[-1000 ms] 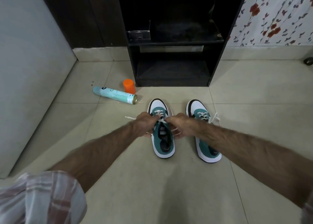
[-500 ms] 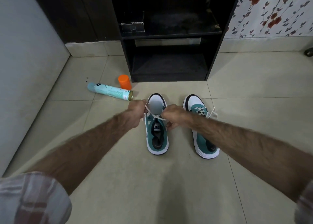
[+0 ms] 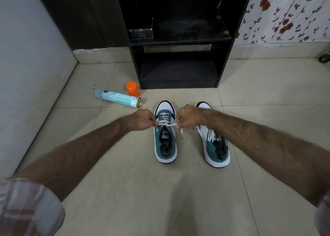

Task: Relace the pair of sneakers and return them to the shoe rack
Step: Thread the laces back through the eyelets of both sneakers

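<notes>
Both arms reach in from the bottom corners toward the middle of the frame, and the action is at the left sneaker (image 3: 165,137), a teal and white shoe standing on the tiled floor (image 3: 125,191) just right of centre, toe pointing up the frame toward the shoe rack (image 3: 178,44). The left hand (image 3: 142,119) pinches one end of the white lace (image 3: 167,123) at the shoe's left edge; the right hand (image 3: 187,118) has its fingers curled round the other end at the right edge. So each grip is grasping lace, and the lace runs taut across the tongue between them, with crossed rows already threaded above toward the toe.

The right sneaker (image 3: 217,146) stands just beside its partner, partly hidden under the right forearm, its own lace showing near the tongue.

The black rack fills the top centre, both shelves dark, with a small clear box (image 3: 141,33) on the upper shelf's left side. To the left of the sneakers, a pale blue spray can (image 3: 117,98) lies on its side, and an orange cap (image 3: 133,89) stands just behind it. Floral wallpaper (image 3: 289,14) fills the upper right.
</notes>
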